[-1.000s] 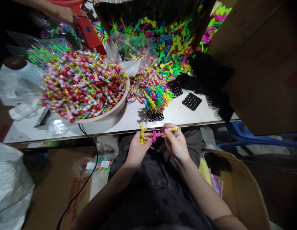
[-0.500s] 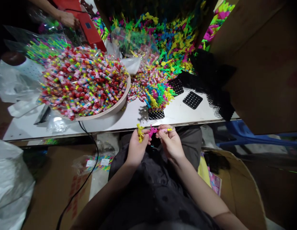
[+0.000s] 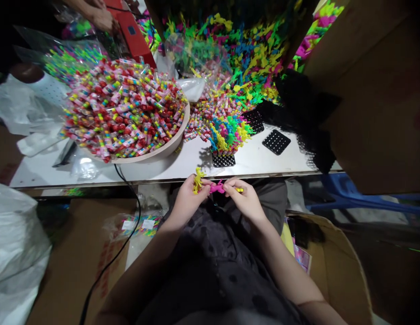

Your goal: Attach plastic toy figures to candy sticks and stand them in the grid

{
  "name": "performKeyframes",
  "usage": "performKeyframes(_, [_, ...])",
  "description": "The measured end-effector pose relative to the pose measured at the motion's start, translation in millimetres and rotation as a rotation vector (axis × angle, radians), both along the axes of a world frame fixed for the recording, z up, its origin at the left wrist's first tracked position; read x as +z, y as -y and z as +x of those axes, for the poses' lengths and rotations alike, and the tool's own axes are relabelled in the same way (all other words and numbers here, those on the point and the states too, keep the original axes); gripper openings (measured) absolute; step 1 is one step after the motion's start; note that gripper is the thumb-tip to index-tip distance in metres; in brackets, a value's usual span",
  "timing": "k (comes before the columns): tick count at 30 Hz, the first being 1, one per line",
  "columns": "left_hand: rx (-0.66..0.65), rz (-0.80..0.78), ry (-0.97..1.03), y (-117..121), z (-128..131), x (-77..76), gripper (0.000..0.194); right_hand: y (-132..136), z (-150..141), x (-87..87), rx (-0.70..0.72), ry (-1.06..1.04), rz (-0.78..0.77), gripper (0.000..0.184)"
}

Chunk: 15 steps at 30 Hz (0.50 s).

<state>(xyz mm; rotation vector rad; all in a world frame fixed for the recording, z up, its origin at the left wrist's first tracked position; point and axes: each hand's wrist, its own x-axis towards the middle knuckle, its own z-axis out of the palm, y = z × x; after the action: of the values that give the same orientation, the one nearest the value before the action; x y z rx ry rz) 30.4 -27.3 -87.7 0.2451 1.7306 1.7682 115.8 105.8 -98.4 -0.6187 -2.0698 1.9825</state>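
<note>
My left hand [image 3: 187, 195] is closed in a pinch over my lap, just in front of the table edge. A yellow plastic figure [image 3: 198, 181] sticks up from its fingers, and a pink plastic figure [image 3: 217, 186] lies between its fingertips and my right hand. My right hand [image 3: 245, 198] is closed round a small candy tube [image 3: 240, 190], whose yellow end shows past the fingers. The tube's inner end meets the pink figure; my fingers hide the joint. On the table beyond, a black holed rack [image 3: 224, 160] holds several coloured figures [image 3: 230, 135] upright on candy tubes.
A wide bowl [image 3: 165, 152] heaped with candy tubes stands at left. Loose candy tubes [image 3: 196, 128] lie beside a large pile of figures [image 3: 254, 58]. Another black rack [image 3: 277, 141] lies at right, near a cardboard box [image 3: 372, 99]. A co-worker's hand [image 3: 103, 19] is by a red machine [image 3: 133, 34].
My right fingers have closed up to the pink figure, covering more of the candy tube. The view has shifted slightly. The co-worker's hand has moved a little.
</note>
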Motion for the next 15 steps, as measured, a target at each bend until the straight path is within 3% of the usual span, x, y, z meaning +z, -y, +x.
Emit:
performKeyframes(8, [0.090,0.288,0.226,-3,-1,3.7,0.026,27,2,-3.4,-0.180,-0.018,-0.068,0.023])
performKeyframes(15, [0.086,0.285,0.166,-5,6,4.5,0.029,41,1,-8.2,-0.273,-0.086,-0.237,0.020])
